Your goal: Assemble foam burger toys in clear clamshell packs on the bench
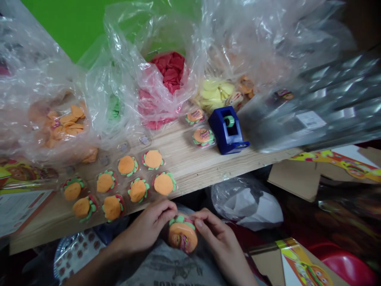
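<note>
At the left, a clear bag of orange discs point(73, 119) sits on the wooden surface point(186, 159), and to its right stand two rows of burger-filled clear packs point(138, 190), their orange tops bare of labels; keeping the elbows and forearms off their near edge would avoid knocking one askew. The left hand point(157, 222) has its fingers curled in, thumb and forefinger closed in a pinch on the upper left edge of a labelled burger pack point(183, 236). That pack is held over the lap, just off the near edge of the surface, tilted so its label shows. The step looks like working the pack's rim together, so even pressure along the edge, kept off the soft burger in the middle, should serve best; any green or red layer poking out is best tucked in before pressing, or the rim may not meet. The right hand point(214, 230) mirrors the left, thumb and forefinger pinching the upper right edge, the other fingers loosely bent. Beyond it, a blue tape dispenser point(228, 131) stands near two labelled packs point(203, 136), apart from both hands.
</note>
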Available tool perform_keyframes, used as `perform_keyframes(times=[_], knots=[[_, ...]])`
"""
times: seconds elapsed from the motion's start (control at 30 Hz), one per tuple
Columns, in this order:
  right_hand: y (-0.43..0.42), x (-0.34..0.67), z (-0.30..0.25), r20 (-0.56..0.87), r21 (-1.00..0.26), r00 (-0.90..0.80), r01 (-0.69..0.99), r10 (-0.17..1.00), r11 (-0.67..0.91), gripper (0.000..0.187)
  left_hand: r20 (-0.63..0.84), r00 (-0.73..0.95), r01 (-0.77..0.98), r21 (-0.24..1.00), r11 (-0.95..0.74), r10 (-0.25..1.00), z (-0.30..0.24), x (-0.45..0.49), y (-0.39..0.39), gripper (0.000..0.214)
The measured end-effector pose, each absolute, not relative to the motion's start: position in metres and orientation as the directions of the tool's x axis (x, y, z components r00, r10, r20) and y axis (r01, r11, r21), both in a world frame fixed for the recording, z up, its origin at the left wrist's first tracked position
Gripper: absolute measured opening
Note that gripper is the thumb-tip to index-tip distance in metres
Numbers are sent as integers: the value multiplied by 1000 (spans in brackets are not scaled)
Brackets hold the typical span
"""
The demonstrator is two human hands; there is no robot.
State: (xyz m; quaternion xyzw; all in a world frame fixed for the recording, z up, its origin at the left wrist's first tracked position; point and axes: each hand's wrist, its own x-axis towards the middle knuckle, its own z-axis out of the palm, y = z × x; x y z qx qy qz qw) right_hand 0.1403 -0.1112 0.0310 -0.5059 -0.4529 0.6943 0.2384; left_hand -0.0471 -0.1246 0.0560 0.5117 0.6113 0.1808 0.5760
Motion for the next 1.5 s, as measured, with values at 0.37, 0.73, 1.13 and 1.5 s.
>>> perform_keyframes(times=[0.37, 0.73, 1.13, 1.5], knots=[[-91, 141, 24, -550, -807, -157, -154, 820, -571, 31, -517, 5, 227, 834, 503, 856, 64, -48, -95, 36], [-50, 123, 53, -458, -804, -184, -332, 870, -493, 28, -528, 108, -407, 750, 522, 843, 85, -33, -72, 52], [84, 207, 2, -221, -912, 140, 321, 965, -255, 38, -602, -67, -396, 748, 533, 796, 80, -58, -28, 51], [57, 223, 15, -327, -942, -7, 77, 945, -326, 45, -709, -87, -441, 657, 611, 700, 65, -64, -18, 54]])
